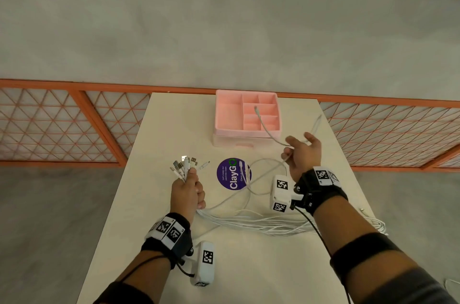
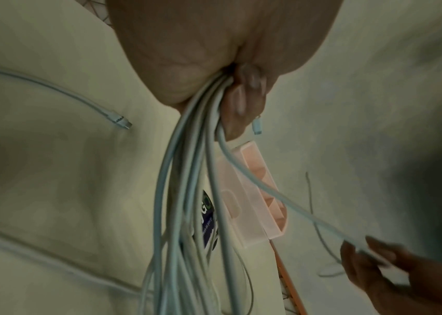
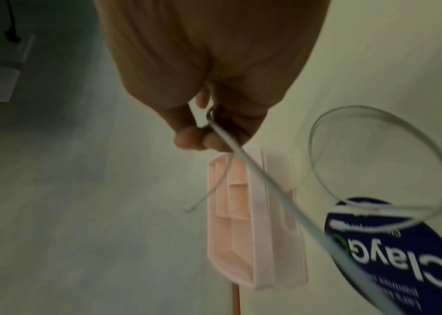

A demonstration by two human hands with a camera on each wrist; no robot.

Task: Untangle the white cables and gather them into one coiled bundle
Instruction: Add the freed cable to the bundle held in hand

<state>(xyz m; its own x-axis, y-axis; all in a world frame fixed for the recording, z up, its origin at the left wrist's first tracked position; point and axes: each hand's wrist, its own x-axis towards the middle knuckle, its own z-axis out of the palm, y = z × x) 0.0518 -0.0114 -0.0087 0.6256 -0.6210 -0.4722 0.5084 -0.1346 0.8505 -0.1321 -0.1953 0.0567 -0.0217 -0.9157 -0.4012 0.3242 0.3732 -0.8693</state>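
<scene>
My left hand (image 1: 189, 190) grips a bunch of several white cables (image 2: 187, 170) just below their plugs (image 1: 184, 167), which fan out above the fist. The cable lengths (image 1: 254, 225) trail rightward across the table. My right hand (image 1: 300, 154) is lifted over the table at the right and pinches one white cable (image 3: 255, 170) between thumb and fingers. That cable's free end (image 1: 256, 109) arcs up over the pink organizer. Another part of it loops down onto the round sticker.
A pink compartment organizer (image 1: 229, 114) stands at the table's (image 1: 174, 129) far edge. A round purple ClayGo sticker (image 1: 230, 174) lies mid-table. One loose cable end (image 1: 363, 209) lies at the table's right edge. An orange lattice railing (image 1: 74, 124) runs behind.
</scene>
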